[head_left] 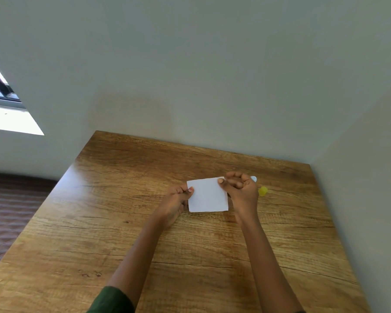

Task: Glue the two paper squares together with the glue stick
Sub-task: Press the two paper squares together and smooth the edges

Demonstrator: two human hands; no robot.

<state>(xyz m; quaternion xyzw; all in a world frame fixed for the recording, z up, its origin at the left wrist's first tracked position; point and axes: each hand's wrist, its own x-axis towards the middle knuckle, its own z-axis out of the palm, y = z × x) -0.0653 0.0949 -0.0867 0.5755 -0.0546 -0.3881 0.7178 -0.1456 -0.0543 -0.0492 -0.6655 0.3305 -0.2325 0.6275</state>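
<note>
Both hands pinch a white paper square [207, 195] by its upper corners: the left hand [175, 203] has thumb and fingers closed on the upper-left corner, the right hand [240, 188] closed on the upper-right corner, its other fingers curled in. The sheet sits low over the wooden table [145, 222]; whether it is one square or two pressed together cannot be told from this angle. Just beyond the right hand a small pale tip [253, 178] peeks out, possibly the glue stick, mostly hidden by the knuckles. A small yellow cap [262, 191] lies on the table close to the right of that hand. A dark green sleeve [113, 300] shows on the left arm.
</note>
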